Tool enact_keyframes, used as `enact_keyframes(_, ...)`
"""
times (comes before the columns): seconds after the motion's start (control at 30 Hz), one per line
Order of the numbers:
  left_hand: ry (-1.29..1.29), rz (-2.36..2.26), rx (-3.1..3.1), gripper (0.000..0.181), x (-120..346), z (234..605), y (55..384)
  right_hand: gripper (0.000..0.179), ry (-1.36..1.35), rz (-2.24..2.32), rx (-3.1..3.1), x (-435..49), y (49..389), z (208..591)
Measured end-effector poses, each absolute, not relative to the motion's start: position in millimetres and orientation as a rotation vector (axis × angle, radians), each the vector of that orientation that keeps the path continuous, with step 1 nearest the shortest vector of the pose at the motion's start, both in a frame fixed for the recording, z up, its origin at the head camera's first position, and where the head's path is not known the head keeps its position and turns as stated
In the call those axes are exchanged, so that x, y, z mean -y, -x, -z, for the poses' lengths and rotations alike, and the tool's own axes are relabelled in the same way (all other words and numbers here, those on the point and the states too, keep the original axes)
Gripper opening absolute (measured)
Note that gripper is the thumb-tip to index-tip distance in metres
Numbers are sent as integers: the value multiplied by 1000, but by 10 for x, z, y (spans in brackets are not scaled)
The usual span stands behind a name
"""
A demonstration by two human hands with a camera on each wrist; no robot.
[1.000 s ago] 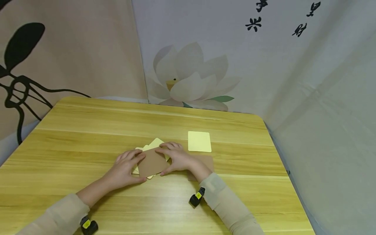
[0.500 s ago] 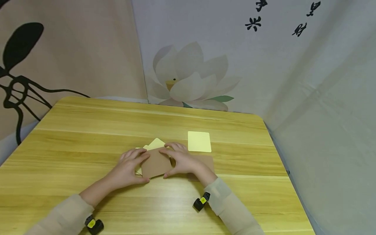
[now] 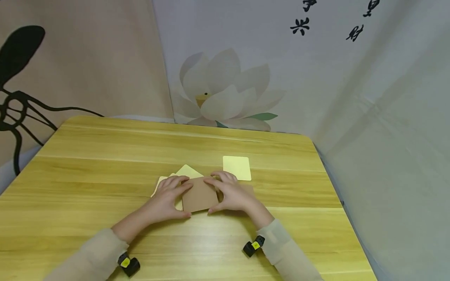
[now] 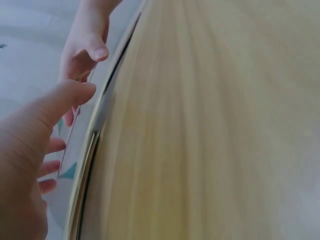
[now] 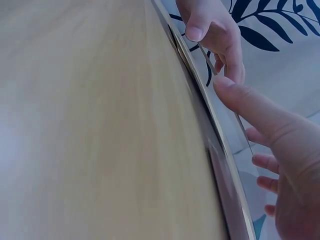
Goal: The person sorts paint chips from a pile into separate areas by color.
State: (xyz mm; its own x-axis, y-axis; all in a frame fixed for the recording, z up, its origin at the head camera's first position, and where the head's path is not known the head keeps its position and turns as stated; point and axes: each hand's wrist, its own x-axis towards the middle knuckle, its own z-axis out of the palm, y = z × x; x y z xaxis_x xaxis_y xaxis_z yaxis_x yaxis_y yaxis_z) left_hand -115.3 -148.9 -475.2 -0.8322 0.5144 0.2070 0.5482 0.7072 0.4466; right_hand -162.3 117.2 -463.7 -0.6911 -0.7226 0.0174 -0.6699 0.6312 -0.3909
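A square brown card [image 3: 199, 195] is held between both hands, slightly tilted. On its left side my left hand [image 3: 166, 201] grips it, thumb at the near corner and index finger at the far one. My right hand [image 3: 232, 196] grips the right side in the same way. The wrist views show the card [image 4: 75, 120] edge-on as a thin line, above the tabletop. Fanned yellow cards [image 3: 188, 171] lie on the table behind the brown card, partly covered by it and my left hand.
A single yellow square card [image 3: 237, 168] lies beyond my right hand. Below it another brown card [image 3: 248, 189] is mostly hidden under that hand and wrist. The wooden table [image 3: 105, 148] reaches back to a printed curtain [image 3: 225, 89].
Both hands have slid right together with the brown card between them, uncovering more of the fanned yellow cards. The head view has shifted slightly.
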Motion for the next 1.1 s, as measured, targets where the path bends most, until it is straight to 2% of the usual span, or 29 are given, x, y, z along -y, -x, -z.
enact_keyframes(1.1, 1169, 790, 2862, 84, 539, 4765, 1371, 100, 878, 717, -2724, -2137, 1382, 4684)
